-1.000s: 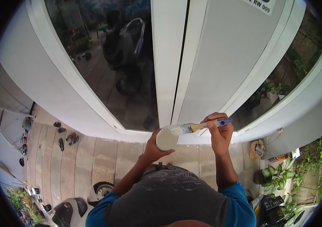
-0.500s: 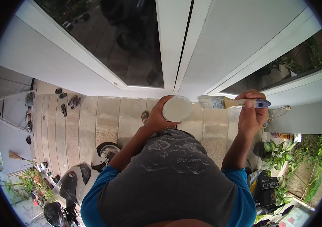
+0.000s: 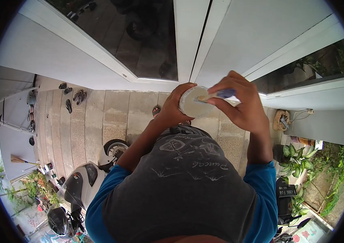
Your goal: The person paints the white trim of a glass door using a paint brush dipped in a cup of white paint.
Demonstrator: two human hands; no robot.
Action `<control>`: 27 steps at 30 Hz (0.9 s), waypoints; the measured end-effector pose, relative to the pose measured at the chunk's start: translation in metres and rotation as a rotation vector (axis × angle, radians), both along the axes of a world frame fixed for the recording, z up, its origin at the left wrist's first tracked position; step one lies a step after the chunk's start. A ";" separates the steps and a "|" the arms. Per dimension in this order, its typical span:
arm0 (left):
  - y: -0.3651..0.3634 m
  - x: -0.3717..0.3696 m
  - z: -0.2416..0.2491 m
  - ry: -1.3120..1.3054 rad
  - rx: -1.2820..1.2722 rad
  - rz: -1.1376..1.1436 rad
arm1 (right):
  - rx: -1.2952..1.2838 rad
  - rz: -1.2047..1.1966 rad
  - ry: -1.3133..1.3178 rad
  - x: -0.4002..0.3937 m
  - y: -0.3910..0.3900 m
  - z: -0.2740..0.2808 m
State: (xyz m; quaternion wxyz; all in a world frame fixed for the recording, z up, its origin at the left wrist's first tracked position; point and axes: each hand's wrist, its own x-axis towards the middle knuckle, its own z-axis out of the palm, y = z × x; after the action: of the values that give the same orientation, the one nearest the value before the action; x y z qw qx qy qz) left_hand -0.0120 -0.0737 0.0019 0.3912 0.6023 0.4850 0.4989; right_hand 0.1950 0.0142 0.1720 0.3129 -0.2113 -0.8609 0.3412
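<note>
My left hand [image 3: 175, 106] is wrapped round the side of a round tub of whitish paint [image 3: 192, 108], held in front of my waist. In my right hand [image 3: 241, 101] is a paintbrush [image 3: 225, 93], gripped by its handle, which has a dark purple end. The brush points down into the tub, and its bristles are hidden in the paint. Just beyond both hands stands a white door frame [image 3: 185, 44] with a dark glass pane [image 3: 135, 44].
A white wall panel [image 3: 261, 36] rises ahead on the right. Several sandals [image 3: 79, 96] lie on the tiled floor [image 3: 116, 105] at left. A white motorbike [image 3: 79, 182] is parked behind me at left, another motorbike [image 3: 285, 194] at right, near a leafy potted plant [image 3: 295, 160].
My right hand has moved left and turned, bringing the brush from beside the tub down into the paint. My left hand still holds the tub, now slightly higher in view.
</note>
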 end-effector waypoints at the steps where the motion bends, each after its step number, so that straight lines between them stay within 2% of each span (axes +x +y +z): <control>1: 0.000 0.000 0.002 -0.002 0.000 0.006 | 0.033 0.012 -0.083 -0.006 0.001 -0.004; 5: 0.001 -0.001 0.004 0.014 0.015 0.060 | 0.092 0.062 -0.216 -0.018 0.004 -0.015; 9: -0.003 -0.003 0.010 0.035 0.025 0.092 | 0.131 0.183 -0.224 -0.028 0.004 -0.015; 11: -0.004 -0.004 0.009 0.030 0.032 0.114 | 0.165 0.180 -0.286 -0.032 0.003 -0.018; 21: -0.010 -0.008 0.005 0.031 0.023 0.170 | 0.183 0.157 -0.252 -0.046 0.000 -0.038; 24: -0.013 -0.008 0.005 -0.001 0.001 0.194 | 0.061 0.082 -0.171 -0.043 0.001 -0.041; 26: -0.014 -0.009 0.003 -0.036 -0.019 0.218 | -0.186 -0.081 -0.068 -0.042 0.004 -0.039; 27: -0.015 -0.011 -0.002 -0.015 -0.002 0.241 | -0.186 -0.084 -0.073 -0.039 0.006 -0.042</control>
State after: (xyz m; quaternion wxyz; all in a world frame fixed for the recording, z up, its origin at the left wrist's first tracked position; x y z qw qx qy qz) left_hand -0.0225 -0.0883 -0.0003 0.3327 0.5355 0.5514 0.5463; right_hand 0.1565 0.0202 0.1297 0.2742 -0.2877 -0.8266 0.3984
